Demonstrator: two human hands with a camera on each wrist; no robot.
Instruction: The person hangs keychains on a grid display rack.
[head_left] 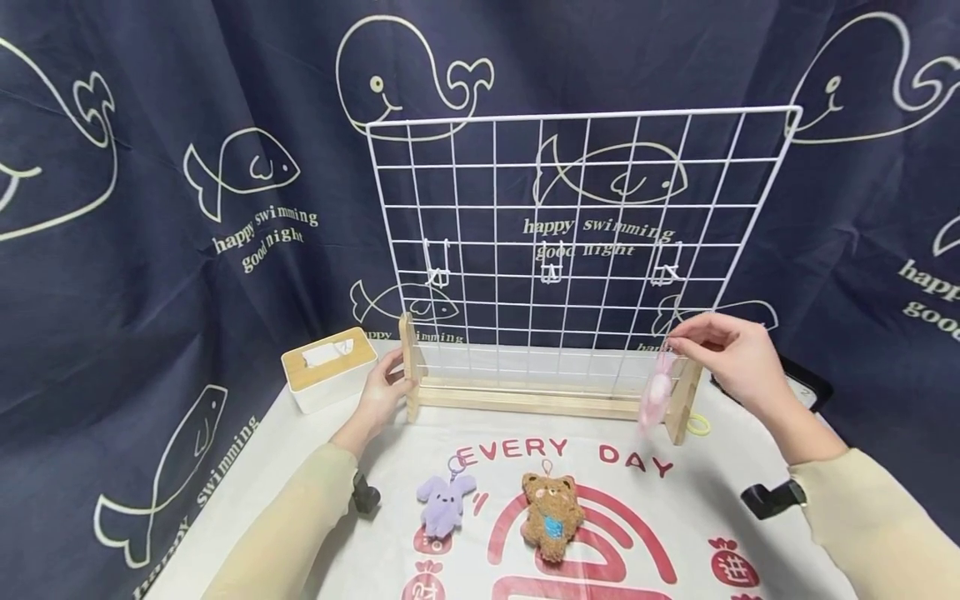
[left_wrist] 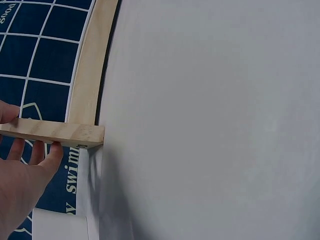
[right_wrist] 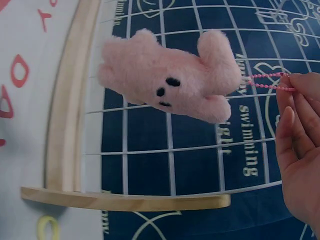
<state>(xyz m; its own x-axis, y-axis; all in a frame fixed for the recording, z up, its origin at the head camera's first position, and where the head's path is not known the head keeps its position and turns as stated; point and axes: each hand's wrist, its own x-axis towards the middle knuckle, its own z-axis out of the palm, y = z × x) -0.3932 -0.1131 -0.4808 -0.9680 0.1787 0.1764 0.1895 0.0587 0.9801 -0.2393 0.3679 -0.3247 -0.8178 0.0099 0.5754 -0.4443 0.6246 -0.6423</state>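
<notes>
Backdrop: dark blue curtain [head_left: 247, 83]
Left hand [head_left: 381, 396]: gripping a wooden foot [head_left: 408, 362] of the rack [head_left: 525, 401]
Right hand [head_left: 738, 354]: fingertips pinching a pink chain [right_wrist: 265, 86]
Pink toy [right_wrist: 170, 82]: hanging from it near the other foot [head_left: 684, 407]
Table [head_left: 465, 429]: purple toy [head_left: 444, 504], bear [head_left: 551, 500]

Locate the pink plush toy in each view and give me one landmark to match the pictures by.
Head: the pink plush toy hangs right of centre, just below and left of the right hand.
Left wrist: not in this picture.
Right wrist: large, across the upper middle, left of the hand.
Shared landmark: the white wire grid, visible in all three views.
</notes>
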